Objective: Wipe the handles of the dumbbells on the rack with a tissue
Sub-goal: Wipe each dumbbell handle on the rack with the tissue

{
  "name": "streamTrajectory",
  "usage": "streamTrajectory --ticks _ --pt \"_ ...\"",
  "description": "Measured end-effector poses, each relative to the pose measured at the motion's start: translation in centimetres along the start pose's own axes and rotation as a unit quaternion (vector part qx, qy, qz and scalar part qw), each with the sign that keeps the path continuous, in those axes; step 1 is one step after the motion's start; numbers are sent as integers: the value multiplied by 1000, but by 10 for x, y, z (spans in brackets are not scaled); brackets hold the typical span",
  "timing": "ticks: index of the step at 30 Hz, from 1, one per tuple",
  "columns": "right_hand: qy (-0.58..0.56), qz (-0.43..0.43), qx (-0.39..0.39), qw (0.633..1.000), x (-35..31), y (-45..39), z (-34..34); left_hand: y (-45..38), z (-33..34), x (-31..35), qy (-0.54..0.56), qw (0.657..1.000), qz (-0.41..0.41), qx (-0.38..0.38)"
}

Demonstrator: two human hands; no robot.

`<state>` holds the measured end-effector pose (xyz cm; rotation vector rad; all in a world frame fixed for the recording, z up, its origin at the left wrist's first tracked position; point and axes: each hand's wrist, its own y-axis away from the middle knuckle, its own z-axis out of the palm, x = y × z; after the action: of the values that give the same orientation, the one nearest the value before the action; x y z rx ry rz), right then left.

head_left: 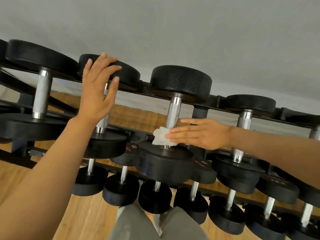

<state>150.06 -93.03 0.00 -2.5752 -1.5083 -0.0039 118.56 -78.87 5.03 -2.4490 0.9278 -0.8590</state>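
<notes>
Black dumbbells with knurled steel handles lie in a row on the top tier of a black rack (216, 98). A crumpled white tissue (161, 138) sits against the lower end of the middle dumbbell's handle (173, 113). My right hand (199, 133) reaches in from the right with straight fingers and presses the tissue against that handle. My left hand (97, 87) is raised with spread fingers; its fingertips rest on the far weight of the neighbouring dumbbell (121, 71) and it covers most of that dumbbell's handle.
Smaller dumbbells (122, 186) fill a lower tier in front of my legs. More top-tier dumbbells lie at the far left (42, 94) and at the right (244, 122). A grey wall rises behind the rack; a wooden floor (86, 213) lies below.
</notes>
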Motion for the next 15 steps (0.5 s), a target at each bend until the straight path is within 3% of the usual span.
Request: streamTrajectory --ticks 3,7,9,11,15 --pt "9 130 29 991 -8 1 -1 0 0 2 -2 1000 -8 -1" --pt "-51 318 31 946 -50 -23 -10 0 -2 2 -5 1000 -12 -15" --pt "-152 391 -16 908 -69 -42 -30 0 -3 2 -6 1000 -13 -22" --pt "-294 438 -88 845 -81 -60 -49 0 -4 2 -5 1000 -12 -23" --pt "-302 566 -120 758 -99 -105 -50 0 -5 2 1 999 -11 -35"
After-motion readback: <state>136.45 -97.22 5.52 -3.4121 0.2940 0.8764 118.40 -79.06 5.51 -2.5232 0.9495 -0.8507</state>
